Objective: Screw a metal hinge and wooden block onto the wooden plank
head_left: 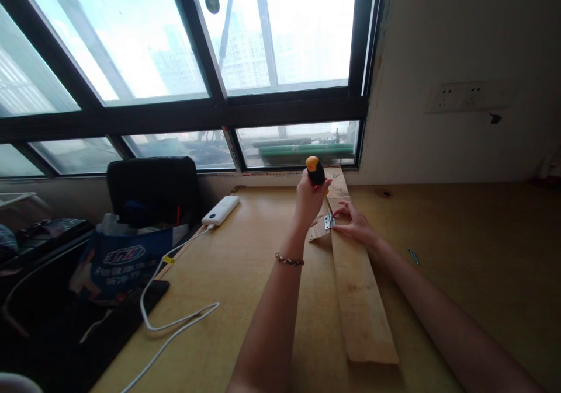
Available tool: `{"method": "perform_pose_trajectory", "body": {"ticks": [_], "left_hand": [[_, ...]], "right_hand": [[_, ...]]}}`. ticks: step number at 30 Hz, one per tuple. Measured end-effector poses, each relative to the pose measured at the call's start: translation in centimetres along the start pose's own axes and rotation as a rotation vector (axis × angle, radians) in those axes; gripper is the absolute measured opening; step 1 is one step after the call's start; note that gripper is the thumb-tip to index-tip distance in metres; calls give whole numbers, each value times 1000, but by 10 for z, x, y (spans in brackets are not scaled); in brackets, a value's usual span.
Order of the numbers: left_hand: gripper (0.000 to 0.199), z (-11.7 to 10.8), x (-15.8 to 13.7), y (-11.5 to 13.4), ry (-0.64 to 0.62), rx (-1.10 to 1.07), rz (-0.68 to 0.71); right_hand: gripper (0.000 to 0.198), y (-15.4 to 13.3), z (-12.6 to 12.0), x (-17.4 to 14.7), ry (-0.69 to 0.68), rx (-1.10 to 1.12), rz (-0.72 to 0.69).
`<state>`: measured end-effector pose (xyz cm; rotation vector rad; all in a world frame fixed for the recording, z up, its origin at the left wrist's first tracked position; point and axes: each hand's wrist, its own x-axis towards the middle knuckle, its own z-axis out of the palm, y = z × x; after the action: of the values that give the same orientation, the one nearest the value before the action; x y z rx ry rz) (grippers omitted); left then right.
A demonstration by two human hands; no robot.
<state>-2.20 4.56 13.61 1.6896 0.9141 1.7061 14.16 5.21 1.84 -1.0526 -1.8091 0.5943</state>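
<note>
My left hand is closed around the black and yellow handle of a screwdriver. Its shaft slants down to a small silver hinge at the left edge of a long wooden board. Thumb and fingers of my right hand close on the hinge's right side, by the screwdriver tip; any screw there is too small to make out. A small wooden piece lies under the hinge's left leaf, against the board.
Right of the board lies a small metal piece on the table. A white power bank with a white cable is at the left edge. Beyond stand a black chair and a blue bag. Window and wall bound the back.
</note>
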Motion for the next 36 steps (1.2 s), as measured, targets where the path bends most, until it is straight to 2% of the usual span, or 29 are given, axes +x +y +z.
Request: {"method": "perform_pose_trajectory", "body": {"ticks": [11,16,20,28,36], "left_hand": [[21,-1,-2,2,-129,-64,-5],[22,-1,-2,0,-143,-123,-21],[31,2,-2,-3,-121,-67,-5],[37,1,-3,-3,7,217,98],[44,-6,0,1,16,183,28]], "right_hand": [[67,-3,-1,0,-11,-22,9],[67,0,0,0,-10,-22,8],[68,1,0,0,-9,-7,14],[68,3,1,1,-13,2,8],[70,3,0,1,-6,-4,20]]}}
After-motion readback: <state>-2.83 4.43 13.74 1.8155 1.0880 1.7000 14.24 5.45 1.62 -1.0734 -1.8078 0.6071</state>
